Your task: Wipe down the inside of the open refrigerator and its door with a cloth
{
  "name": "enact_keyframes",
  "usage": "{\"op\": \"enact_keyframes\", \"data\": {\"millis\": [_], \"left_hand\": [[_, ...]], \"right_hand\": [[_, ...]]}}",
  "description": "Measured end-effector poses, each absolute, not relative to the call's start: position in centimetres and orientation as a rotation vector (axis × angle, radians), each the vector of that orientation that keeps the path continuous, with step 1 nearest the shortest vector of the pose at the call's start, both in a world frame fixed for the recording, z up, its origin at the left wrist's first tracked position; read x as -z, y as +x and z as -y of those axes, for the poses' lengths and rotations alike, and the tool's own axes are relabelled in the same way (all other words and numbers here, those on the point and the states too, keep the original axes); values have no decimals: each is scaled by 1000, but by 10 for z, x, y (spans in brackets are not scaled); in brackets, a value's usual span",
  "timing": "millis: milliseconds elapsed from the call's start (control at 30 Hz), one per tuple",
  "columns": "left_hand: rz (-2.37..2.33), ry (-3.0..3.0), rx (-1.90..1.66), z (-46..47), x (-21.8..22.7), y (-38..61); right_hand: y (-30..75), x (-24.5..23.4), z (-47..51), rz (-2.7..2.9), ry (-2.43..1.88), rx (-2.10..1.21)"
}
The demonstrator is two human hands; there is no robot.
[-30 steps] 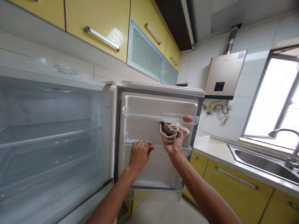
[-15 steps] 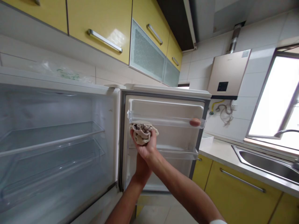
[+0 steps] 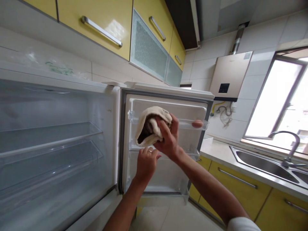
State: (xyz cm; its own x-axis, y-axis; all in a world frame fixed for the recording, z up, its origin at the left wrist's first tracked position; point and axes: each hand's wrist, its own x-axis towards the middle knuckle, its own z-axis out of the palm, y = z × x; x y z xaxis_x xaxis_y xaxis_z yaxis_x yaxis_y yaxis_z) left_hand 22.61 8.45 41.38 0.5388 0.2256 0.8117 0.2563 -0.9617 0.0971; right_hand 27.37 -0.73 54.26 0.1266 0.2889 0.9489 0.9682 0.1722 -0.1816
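Note:
My right hand [image 3: 168, 138] grips a bunched beige cloth [image 3: 150, 125] and holds it against the upper clear shelf [image 3: 190, 123] of the open fridge door [image 3: 166, 144]. My left hand [image 3: 145, 162], a ring on one finger, is curled over the rim of the middle door shelf just below. An egg-like object [image 3: 197, 123] lies at the right end of the upper door shelf.
The fridge interior [image 3: 53, 141] with bare glass shelves fills the left. Yellow cabinets [image 3: 101, 22] hang above. A counter with a steel sink [image 3: 262, 165] and tap [image 3: 288, 147] runs along the right, under a window. A water heater [image 3: 228, 77] hangs on the wall.
My right hand has lifted the cloth from under the upper door shelf up onto its left part. My left hand shows again on the middle shelf rim.

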Motion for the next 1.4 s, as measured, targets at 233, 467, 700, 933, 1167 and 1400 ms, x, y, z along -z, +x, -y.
{"op": "enact_keyframes", "data": {"millis": [233,467,700,933,1167,1400], "left_hand": [[396,-2777,1300,-78,-426,216],[431,-2825,1286,-75,-429,221],[441,-2834,1306,-76,-428,221],[410,-2810,1329,-78,-423,222],[418,-2785,1338,-77,-423,221],[424,-2805,1457,-80,-417,229]], "right_hand": [[374,-555,107,1092,-1610,1559],[415,-559,176,997,-1605,1679],[416,-595,182,1046,-1720,1480],[372,-655,110,1434,-1919,1350],[374,-701,26,1782,-2444,242],[339,-716,-38,1922,-2338,-68]]}}
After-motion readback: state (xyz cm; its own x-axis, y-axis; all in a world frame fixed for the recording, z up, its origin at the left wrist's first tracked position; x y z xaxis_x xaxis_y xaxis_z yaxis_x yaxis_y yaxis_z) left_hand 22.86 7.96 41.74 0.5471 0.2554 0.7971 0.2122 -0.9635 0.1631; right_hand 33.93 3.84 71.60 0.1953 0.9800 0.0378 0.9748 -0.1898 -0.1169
